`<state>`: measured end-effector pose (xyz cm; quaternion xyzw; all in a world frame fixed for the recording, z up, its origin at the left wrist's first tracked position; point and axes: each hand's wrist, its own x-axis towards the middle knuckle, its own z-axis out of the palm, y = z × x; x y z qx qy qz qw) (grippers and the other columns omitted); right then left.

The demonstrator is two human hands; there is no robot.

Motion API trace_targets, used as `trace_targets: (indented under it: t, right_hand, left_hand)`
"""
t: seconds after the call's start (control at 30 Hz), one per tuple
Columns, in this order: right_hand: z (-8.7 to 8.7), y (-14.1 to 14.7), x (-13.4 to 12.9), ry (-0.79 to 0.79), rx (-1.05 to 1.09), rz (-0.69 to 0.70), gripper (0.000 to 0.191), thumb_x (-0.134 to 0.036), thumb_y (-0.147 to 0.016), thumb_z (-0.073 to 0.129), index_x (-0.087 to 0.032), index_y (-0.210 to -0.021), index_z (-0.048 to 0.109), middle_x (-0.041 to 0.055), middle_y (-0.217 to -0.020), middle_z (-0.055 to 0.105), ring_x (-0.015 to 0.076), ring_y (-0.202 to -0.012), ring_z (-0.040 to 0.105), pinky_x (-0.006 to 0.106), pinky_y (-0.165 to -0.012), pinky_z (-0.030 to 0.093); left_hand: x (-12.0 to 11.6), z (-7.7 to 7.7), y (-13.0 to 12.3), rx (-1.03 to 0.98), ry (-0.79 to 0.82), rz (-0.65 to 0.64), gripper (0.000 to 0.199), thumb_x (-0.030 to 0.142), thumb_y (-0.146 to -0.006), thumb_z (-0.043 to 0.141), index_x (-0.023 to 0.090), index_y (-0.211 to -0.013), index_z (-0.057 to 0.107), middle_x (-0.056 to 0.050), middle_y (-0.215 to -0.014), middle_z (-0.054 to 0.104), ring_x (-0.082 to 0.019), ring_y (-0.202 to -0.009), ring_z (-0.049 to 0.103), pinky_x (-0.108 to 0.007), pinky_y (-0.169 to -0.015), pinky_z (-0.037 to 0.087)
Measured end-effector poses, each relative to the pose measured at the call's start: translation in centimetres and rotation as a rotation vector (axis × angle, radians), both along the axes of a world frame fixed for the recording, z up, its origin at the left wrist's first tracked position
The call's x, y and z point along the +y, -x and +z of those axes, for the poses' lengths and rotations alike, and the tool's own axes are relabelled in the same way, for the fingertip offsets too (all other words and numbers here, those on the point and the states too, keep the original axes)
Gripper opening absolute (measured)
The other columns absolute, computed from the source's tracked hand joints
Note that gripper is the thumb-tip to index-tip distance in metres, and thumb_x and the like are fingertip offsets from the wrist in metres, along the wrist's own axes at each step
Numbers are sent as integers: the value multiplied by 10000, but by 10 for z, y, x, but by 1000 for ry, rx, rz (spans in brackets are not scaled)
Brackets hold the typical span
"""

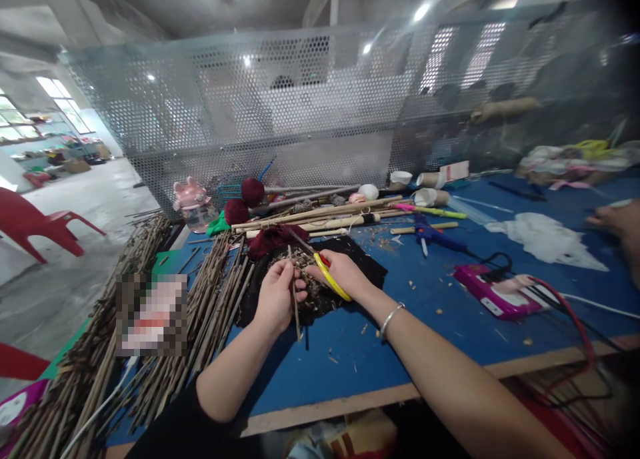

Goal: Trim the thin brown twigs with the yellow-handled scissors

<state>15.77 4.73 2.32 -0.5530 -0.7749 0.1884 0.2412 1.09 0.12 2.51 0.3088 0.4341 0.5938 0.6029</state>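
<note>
Between the thumb and fingers of my left hand is a thin twig, held roughly upright. My right hand is closed on a pair of scissors with yellow and red handles, the blades angled up and left toward the twig's upper part. Both hands are over a black cloth strewn with small plant clippings. Just left of the cloth lie bundled long twigs. Dark red fabric sits behind my hands.
A blue glue gun and a purple power strip with cables lie to the right. Pale sticks and dark red yarn balls are behind. A perforated metal screen borders the blue table. Another person's hand is far right.
</note>
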Motion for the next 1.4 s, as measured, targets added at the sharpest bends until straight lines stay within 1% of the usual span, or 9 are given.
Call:
trace_targets:
  t: [0.1, 0.17, 0.23, 0.33, 0.43, 0.5, 0.8, 1.07, 1.4]
  right_hand:
    - [3, 0, -3, 27, -22, -1, 418, -613, -709, 549, -198, -733, 517, 0, -664, 560, 117, -573, 457, 208, -512, 274]
    - [2, 1, -5, 54, -36, 30, 423, -607, -697, 571, -197, -788, 518, 5, -681, 566, 121, -575, 467, 211, -516, 279]
    - [-1, 2, -7, 85, -19, 88, 436, -596, -699, 580, -194, -853, 510, 17, -725, 576, 129, -601, 489, 214, -530, 295]
    - [-3, 6, -12, 111, 13, 160, 443, -571, -695, 603, -189, -897, 501, 42, -815, 583, 150, -686, 522, 226, -580, 331]
    - [-4, 11, -16, 109, 29, 177, 426, -528, -708, 613, -185, -934, 499, 56, -877, 578, 164, -749, 533, 243, -627, 350]
    - [-5, 13, -17, 85, 40, 179, 418, -509, -716, 614, -181, -945, 495, 59, -897, 572, 166, -770, 534, 249, -647, 357]
    - [-1, 13, -19, 45, -5, 192, 475, -533, -702, 630, -163, -972, 501, 72, -916, 571, 178, -798, 539, 256, -667, 357]
    - [-8, 12, -15, 31, -88, 139, 490, -623, -717, 555, -168, -896, 517, 50, -770, 590, 156, -649, 532, 233, -554, 296]
    - [-4, 17, -16, 33, -30, 137, 505, -655, -669, 576, -163, -777, 535, 14, -669, 548, 116, -559, 448, 217, -508, 289]
  left_hand:
    - [-3, 1, -1, 0, 5, -21, 302, 424, -728, 602, 199, -879, 469, 81, -612, 431, -2, -338, 305, -100, -280, 183]
    - [-4, -1, 0, -5, -9, -26, 317, 442, -735, 594, 205, -909, 476, 89, -588, 411, 0, -329, 253, -98, -279, 137]
    - [-5, -5, 2, -9, -39, -21, 345, 448, -728, 604, 202, -938, 486, 87, -576, 411, -8, -350, 283, -95, -290, 165]
    - [-7, -10, 3, -1, -92, 10, 348, 455, -714, 622, 186, -889, 488, 76, -578, 451, -22, -387, 362, -107, -322, 279]
    - [-7, -13, 2, -2, -92, 4, 328, 444, -715, 630, 170, -805, 475, 60, -613, 506, -29, -428, 437, -138, -404, 392]
    - [-8, -15, 2, -6, -78, -24, 323, 435, -713, 636, 161, -780, 478, 45, -650, 534, -33, -463, 470, -149, -444, 418]
    - [-6, -21, 5, 127, -108, -19, 326, 450, -693, 645, 154, -771, 530, 45, -635, 511, -43, -472, 452, -160, -440, 408]
    - [0, -28, 8, 198, -134, -5, 317, 428, -709, 633, 151, -849, 573, 35, -623, 522, -55, -470, 442, -169, -446, 395]
    - [-4, -23, 4, 192, -134, 46, 338, 432, -701, 637, 145, -875, 591, 24, -654, 551, -62, -507, 475, -169, -460, 420]
